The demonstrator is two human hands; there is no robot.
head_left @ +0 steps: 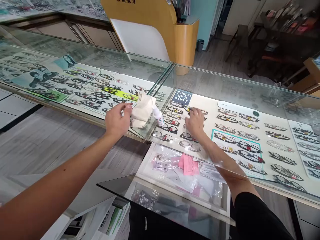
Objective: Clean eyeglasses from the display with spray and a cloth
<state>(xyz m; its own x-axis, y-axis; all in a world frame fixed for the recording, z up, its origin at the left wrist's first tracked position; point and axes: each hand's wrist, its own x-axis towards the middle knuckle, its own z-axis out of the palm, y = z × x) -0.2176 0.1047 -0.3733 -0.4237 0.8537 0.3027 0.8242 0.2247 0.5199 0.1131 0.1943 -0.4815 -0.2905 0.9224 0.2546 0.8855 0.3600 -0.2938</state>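
Observation:
My left hand hovers by the left side of a crumpled beige cloth, its fingers curled in; whether they pinch anything is hidden. The cloth lies on the glass counter top, with a small white bottle upright beside it. Inside the right display case, my right hand is among rows of eyeglasses. Its fingers bend around a dark pair of glasses near the blue card.
The left glass case holds more frames. Below the right case, an open drawer contains plastic bags and pink papers. A yellow-fronted desk and a dark bin stand beyond the counter.

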